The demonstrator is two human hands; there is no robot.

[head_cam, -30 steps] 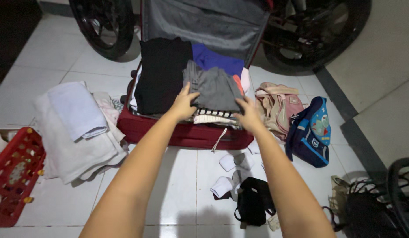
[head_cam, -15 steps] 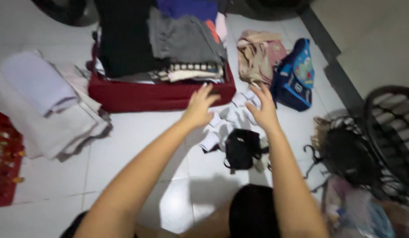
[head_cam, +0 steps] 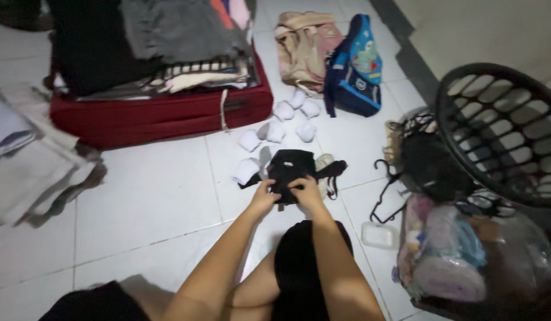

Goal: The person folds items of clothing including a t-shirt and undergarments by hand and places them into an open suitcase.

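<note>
Head view: we see the left hand [head_cam: 264, 199] and right hand [head_cam: 307, 193] side by side, their fingers curled and pinching the near edge of a black garment [head_cam: 291, 167] that lies on the white tiled floor [head_cam: 150, 196]. Rolled white socks [head_cam: 275, 132] lie just beyond it. Further back stands an open red suitcase [head_cam: 156, 113] stacked with folded clothes; a blue child's bag [head_cam: 354, 68] lies to its right. A black basket [head_cam: 501, 131] stands at right.

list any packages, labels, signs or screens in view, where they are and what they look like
Clear plastic bag: lower right, below the black basket, bulging with pale pink and blue items.
Small clear plastic box: on the floor tile beside that bag, rounded rectangle.
Printed patch on the blue bag: top centre, small, light-coloured.
No signs or screens.
</note>
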